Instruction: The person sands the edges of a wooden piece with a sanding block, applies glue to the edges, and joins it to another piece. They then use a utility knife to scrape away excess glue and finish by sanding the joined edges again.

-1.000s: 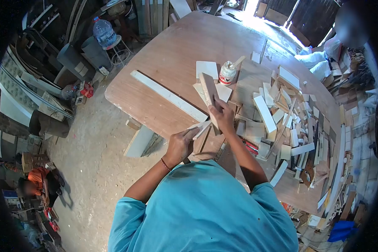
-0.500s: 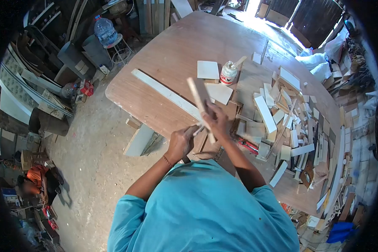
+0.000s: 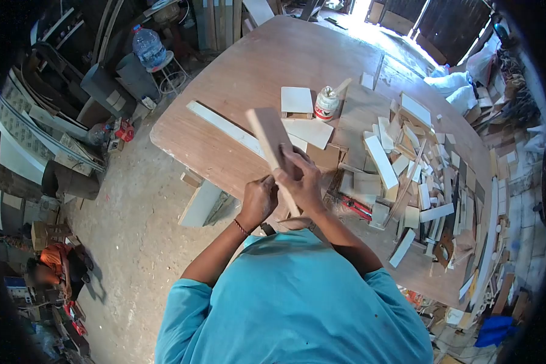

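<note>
My right hand (image 3: 301,182) grips a flat wooden block (image 3: 266,136), held tilted above the near edge of the worktable, its far end pointing up and left. Close beside the block's lower part is my left hand (image 3: 259,197), its fingers curled closed; whatever they hold is hidden. Beyond the hands a long white-faced strip (image 3: 221,126) lies on the table. A white jar with a red label (image 3: 326,104) stands past the block, a flat stick leaning out of its mouth. Near it are a small white-topped wooden piece (image 3: 296,100) and a pale flat board (image 3: 312,131).
Many wood offcuts (image 3: 415,164) cover the right side of the worktable (image 3: 249,67). A red tool (image 3: 356,207) lies near its edge. A water bottle (image 3: 148,47) stands on a stool at left. Another person (image 3: 57,267) is low at the far left.
My right hand and the wooden block have moved left, and more of the block's broad face shows. The pale thing seen earlier at my left hand's fingers no longer shows.
</note>
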Available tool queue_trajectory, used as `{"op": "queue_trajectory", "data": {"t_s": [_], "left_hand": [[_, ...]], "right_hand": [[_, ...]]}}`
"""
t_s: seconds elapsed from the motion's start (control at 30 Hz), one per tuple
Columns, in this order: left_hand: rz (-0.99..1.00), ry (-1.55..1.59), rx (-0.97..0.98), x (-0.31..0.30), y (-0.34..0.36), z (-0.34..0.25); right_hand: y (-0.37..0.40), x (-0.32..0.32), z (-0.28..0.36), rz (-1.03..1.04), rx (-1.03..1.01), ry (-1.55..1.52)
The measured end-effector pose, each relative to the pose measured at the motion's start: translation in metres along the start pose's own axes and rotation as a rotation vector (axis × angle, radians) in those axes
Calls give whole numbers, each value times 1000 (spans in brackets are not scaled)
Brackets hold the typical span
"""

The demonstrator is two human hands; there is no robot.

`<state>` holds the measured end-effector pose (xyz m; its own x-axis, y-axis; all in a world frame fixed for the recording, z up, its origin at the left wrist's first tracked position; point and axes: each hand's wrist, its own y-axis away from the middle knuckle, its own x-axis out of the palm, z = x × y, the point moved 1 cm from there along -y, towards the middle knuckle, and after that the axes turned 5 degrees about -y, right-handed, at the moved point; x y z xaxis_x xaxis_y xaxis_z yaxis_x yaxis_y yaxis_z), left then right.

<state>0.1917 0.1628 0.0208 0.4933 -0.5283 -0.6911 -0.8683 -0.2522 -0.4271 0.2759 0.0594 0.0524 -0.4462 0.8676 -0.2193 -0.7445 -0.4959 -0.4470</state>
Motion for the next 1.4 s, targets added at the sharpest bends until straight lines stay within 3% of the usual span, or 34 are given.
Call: {"op": "queue_trajectory", "data": {"t_s": [0.03, 0.1, 0.17, 0.23, 0.3, 0.37, 0.43, 0.5, 0.53, 0.57, 0.63, 0.67, 0.7, 0.77, 0.83, 0.87, 0.93, 0.97, 1.0, 1.03, 1.07, 1.17, 1.23, 1.27, 1.3, 1.37, 1.4], "left_hand": [[10, -44, 17, -2, -1, 2], [-1, 25, 42, -10, -2, -7], [11, 81, -159, -16, -7, -20], [-116, 214, -86, -13, -2, -16], [2, 152, -220, -20, 2, -21], [8, 143, -200, -14, -2, -22], [39, 137, -183, -7, 7, -21], [-35, 188, -5, 0, 12, -10], [-224, 445, -16, 6, 10, -12], [-215, 445, -22, 4, 13, -12], [-6, 100, -52, -10, 8, -23], [146, 348, -214, 7, 13, 1], [33, 631, -274, 13, 12, 1], [199, 647, -410, 3, 7, 13], [258, 711, -485, -24, -5, -7], [319, 776, -547, -33, -12, -13], [311, 802, -503, -24, -13, -1], [311, 830, -459, -20, -14, 3], [332, 794, -473, -25, -17, -3], [333, 795, -482, -22, -16, -2], [359, 810, -515, -17, -13, 1], [380, 821, -493, 6, 1, -5], [409, 550, -358, 20, 14, -21], [495, 526, -463, 31, 23, -32], [429, 337, -381, 38, 29, -47], [156, 308, -242, 55, 38, -71], [159, 316, -246, 61, 39, -77]], "right_hand": [[-3, 2, 12, 14, -108, 68], [-6, -2, 11, 27, -78, 69], [-9, -9, 0, 5, -146, 160], [-14, -23, -43, -117, 8, 29], [-8, -29, -59, -164, 136, 102], [-2, -23, -55, -177, 88, 178], [2, -3, -13, -95, -129, 69], [5, 8, 19, 31, -224, 262], [3, 7, 28, 27, -212, 261], [-2, 7, 34, 76, -211, 218], [-16, 3, 26, 170, -203, -9], [-20, -10, 21, 191, -120, -61], [-23, -24, 16, 213, -36, -113], [-27, -48, -3, 273, 287, -345], [-11, -79, -56, 191, 975, -395], [-3, -84, -80, 201, 969, -393], [26, -85, -116, 237, 862, -878], [38, -80, -122, 244, 863, -876], [53, -71, -125, 142, 852, -1035], [67, -61, -123, 31, 839, -1194], [63, -62, -63, 67, 768, -1220], [78, -74, -48, 22, 752, -1259], [90, -94, -47, 9, 847, -1222], [97, -102, -51, 37, 846, -1232], [104, -111, -58, 68, 843, -1242], [120, -133, -73, 133, 748, -1075], [124, -143, -70, 88, 712, -816]]}}
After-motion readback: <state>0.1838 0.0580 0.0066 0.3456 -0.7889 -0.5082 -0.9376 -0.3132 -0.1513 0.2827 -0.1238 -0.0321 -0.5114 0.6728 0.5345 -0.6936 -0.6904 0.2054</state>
